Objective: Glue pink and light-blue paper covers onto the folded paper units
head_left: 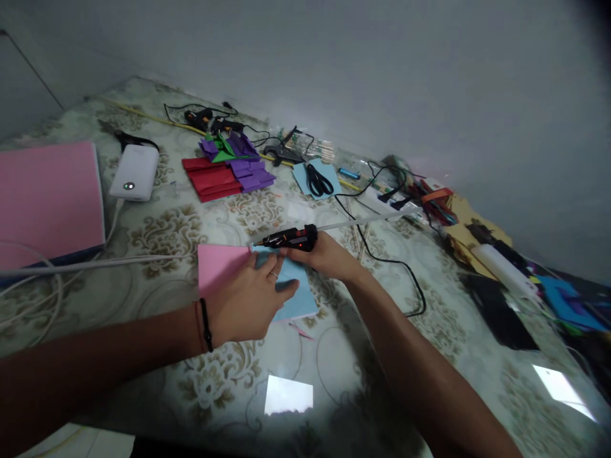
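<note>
My right hand grips a black glue gun with a long pale glue stick coming out of its back. The gun's nozzle points left, at the top edge where a pink paper and a light blue paper meet. My left hand lies over both papers with its fingers spread and its tips near the nozzle. Part of each paper is hidden under that hand. Thin pink scraps lie just below the blue paper.
Folded red paper and purple paper lie behind. Black-handled scissors rest on blue paper. A white power bank and a pink paper stack are at left. A black cord loops at right, near a dark phone.
</note>
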Tool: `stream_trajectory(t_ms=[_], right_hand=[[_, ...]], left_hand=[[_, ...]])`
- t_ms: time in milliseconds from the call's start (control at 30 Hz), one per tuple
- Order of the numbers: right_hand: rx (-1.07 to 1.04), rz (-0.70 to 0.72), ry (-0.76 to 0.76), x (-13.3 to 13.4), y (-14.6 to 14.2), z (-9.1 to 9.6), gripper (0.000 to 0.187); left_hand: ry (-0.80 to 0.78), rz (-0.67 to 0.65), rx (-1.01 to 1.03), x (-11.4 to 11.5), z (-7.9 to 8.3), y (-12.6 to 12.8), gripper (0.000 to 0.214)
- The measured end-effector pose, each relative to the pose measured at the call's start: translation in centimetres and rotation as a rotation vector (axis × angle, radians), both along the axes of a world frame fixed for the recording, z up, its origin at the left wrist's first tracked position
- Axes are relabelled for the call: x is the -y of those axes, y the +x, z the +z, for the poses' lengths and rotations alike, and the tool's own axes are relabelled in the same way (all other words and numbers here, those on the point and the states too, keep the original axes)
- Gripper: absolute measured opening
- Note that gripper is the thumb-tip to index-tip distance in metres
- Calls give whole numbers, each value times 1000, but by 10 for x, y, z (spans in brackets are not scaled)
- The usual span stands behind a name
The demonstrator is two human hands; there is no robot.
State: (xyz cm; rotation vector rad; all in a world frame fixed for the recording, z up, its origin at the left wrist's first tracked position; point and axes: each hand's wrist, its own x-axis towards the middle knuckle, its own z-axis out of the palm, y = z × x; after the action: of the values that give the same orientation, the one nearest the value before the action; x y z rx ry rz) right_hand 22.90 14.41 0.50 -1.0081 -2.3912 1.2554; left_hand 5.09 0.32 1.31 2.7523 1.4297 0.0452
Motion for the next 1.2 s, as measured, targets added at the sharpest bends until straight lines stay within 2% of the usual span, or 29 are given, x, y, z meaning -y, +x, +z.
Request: stream_trajectory(t_ms=[567, 833, 1200], right_hand=[[20, 2, 33, -1, 2, -1, 32], [36, -43, 40, -3, 13, -6, 34], [84, -115, 74, -4, 27, -4, 35]], left_hand=[[25, -8, -30, 1, -1, 1, 50], [5, -21, -54, 0, -1, 1, 59], [5, -24, -64, 1, 1, 1, 53]])
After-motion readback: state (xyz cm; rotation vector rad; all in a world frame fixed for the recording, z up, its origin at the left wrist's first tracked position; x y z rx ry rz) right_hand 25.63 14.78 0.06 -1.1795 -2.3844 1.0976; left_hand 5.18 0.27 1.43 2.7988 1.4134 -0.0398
